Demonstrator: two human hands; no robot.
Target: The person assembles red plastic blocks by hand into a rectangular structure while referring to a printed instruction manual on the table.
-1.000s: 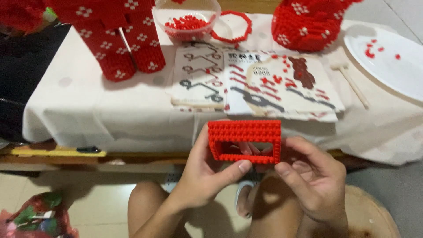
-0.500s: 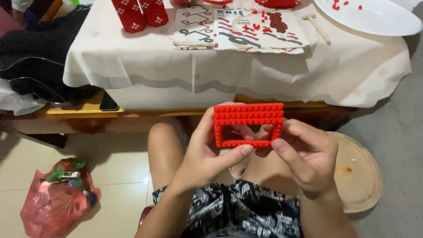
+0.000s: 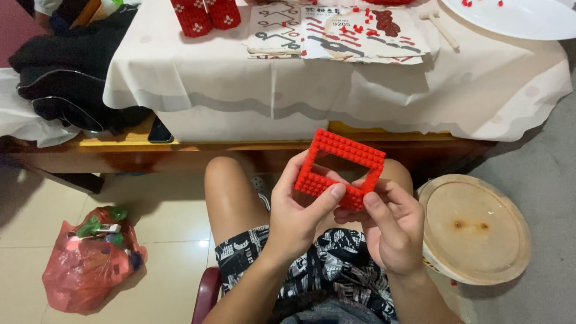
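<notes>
- Since the earlier frames, the red brick frame (image 3: pixel 342 168) has tipped from level to slanted, its right end now lower, and the view has dropped so less of the table shows.
- Both hands hold the frame over the person's lap, in front of the table edge, probably so its studded face can be looked over up close.
- The left hand (image 3: pixel 297 219) is closed on the frame's lower bar, thumb pressed on the studded front and fingers curled behind, which steadies the piece.
- The right hand (image 3: pixel 390 231) pinches the lower right corner between thumb and fingers, apparently pressing or adjusting bricks there.
- On the white tablecloth (image 3: pixel 372 96) lie the instruction sheets (image 3: pixel 336 33), within reading range, with a small wooden mallet (image 3: pixel 441 27) and a white plate (image 3: pixel 522 18) of loose red pieces beside them.
- A round wooden stool (image 3: pixel 474 228) stands just right of the knees; a red plastic bag (image 3: pixel 90 258) sits on the tiled floor to the left.
</notes>
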